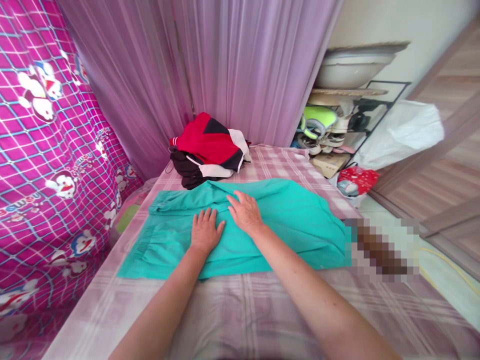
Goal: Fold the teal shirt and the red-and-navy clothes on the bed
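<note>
A teal garment (296,220) lies spread on the plaid-covered surface, with a gathered elastic edge at its left end and loose wrinkles across it. Whether it is a top or trousers I cannot tell. My left hand (206,230) rests flat on the cloth near the middle, fingers extended and holding nothing. Just right of it and slightly farther away, my right hand (245,212) touches the same cloth with its fingers apart. Behind the teal garment sits a heap of red, navy and white clothing (213,142), with dark cloth under it.
The plaid cover (232,310) spreads under everything. Purple curtains (240,65) hang behind, and a pink patterned cloth (56,150) hangs at left. At right stand a rack (390,112) with shoes and basins, a white plastic bag (405,132) and a wooden door (446,125).
</note>
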Demonstrator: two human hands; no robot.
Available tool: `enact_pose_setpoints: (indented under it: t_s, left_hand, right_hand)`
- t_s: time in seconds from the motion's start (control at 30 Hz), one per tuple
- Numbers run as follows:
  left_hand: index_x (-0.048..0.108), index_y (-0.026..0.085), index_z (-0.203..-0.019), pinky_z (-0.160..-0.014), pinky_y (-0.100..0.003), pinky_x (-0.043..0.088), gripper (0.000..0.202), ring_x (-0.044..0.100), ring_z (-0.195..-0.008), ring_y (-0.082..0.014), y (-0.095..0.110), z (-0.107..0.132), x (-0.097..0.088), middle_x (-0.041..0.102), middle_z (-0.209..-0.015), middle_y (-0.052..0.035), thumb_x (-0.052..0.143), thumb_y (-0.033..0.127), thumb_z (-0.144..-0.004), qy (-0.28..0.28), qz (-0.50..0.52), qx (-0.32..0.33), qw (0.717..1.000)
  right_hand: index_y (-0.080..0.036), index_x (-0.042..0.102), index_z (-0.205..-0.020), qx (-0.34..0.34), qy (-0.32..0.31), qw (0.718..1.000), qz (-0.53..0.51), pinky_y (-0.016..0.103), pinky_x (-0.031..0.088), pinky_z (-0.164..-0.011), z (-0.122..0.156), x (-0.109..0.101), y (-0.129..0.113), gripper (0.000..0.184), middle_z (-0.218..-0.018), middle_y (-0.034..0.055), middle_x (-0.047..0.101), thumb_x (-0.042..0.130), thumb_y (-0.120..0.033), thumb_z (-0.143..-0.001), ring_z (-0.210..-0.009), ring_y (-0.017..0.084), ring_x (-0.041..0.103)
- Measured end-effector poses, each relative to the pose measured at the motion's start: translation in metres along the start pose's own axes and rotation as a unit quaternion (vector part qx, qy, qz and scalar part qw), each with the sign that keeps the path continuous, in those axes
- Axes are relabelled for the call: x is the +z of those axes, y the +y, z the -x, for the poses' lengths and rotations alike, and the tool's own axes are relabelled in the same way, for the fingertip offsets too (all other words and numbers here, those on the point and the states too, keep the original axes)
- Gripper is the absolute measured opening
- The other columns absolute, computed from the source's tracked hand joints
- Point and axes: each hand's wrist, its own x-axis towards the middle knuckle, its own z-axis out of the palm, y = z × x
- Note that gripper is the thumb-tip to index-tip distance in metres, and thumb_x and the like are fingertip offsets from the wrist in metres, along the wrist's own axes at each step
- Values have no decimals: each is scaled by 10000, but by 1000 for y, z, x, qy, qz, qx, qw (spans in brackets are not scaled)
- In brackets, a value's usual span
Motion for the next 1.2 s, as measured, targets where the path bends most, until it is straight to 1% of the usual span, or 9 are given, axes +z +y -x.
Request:
enact_pose_setpoints:
  t_s: [0.13,0.2,0.37,0.5,0.7,0.8,0.93,1.1,1.2]
  left_hand:
    - [474,144,-1459,-1164,-554,296,621,407,-1404,-343,1,0,-2,467,-1519,-139,361,516,-974,-8,-2,-3,1000]
    - [487,153,-1449,-1155,-562,311,605,415,-1400,-344,1,0,-2,475,-1513,-141,367,508,-974,-3,4,0,1000]
    - [494,166,-1439,-1139,-579,329,592,423,-1396,-355,-3,-1,3,487,-1503,-149,380,509,-969,11,25,9,1000]
    - [485,189,-1440,-1144,-560,329,584,413,-1409,-327,-15,0,2,480,-1511,-134,384,517,-969,-10,40,34,999]
    - [613,193,-1297,-1036,-403,456,474,616,-1188,-256,-52,-3,-29,670,-1296,-107,368,454,-987,-17,52,61,997]
    - [661,179,-1218,-999,-407,468,425,634,-1120,-271,-75,-21,-50,703,-1205,-116,387,399,-978,25,35,30,999]
    - [574,145,-1334,-1022,-443,431,482,571,-1215,-317,-102,-54,-65,634,-1323,-155,483,397,-933,31,-11,-20,999]
    - [537,154,-1378,-982,-441,436,560,616,-1160,-324,-116,-76,-60,675,-1268,-158,529,446,-900,-63,-2,-58,996]
    - [623,206,-1284,-947,-401,453,454,639,-1114,-299,-118,-80,-56,720,-1188,-109,528,400,-885,-59,13,-55,997]
  right_hand:
    - [-236,436,-1492,-11,-70,997,-23,530,229,-1171,11,18,-5,531,-1609,105,320,410,-429,-998,-1477,279,261]
    - [-236,418,-1503,4,-104,994,-31,548,214,-1177,16,22,-5,537,-1603,102,333,373,-440,-1008,-1482,270,260]
    - [-243,387,-1522,-16,-73,996,-39,560,195,-1184,36,12,-2,558,-1618,113,290,369,-461,-1009,-1492,274,242]
    - [-252,414,-1508,4,-110,993,-46,571,177,-1186,60,12,10,552,-1607,107,315,365,-482,-1008,-1486,275,259]
    - [-247,508,-1441,29,-89,994,-58,524,232,-1170,70,17,25,477,-1529,97,460,386,-404,-1008,-1420,259,385]
    - [-219,603,-1343,28,-25,997,-69,463,313,-1124,55,9,35,424,-1413,107,585,402,-361,-997,-1304,253,508]
    - [-189,615,-1316,40,25,997,-56,413,377,-1048,10,-6,52,409,-1337,120,634,427,-272,-962,-1219,262,551]
    - [-209,443,-1479,21,-59,997,-33,431,316,-1107,-50,-4,68,675,-1507,96,486,548,-136,-817,-1369,262,422]
    - [-248,540,-1403,15,-111,992,-49,416,341,-1087,-69,5,70,590,-1413,69,587,570,-173,-819,-1311,250,490]
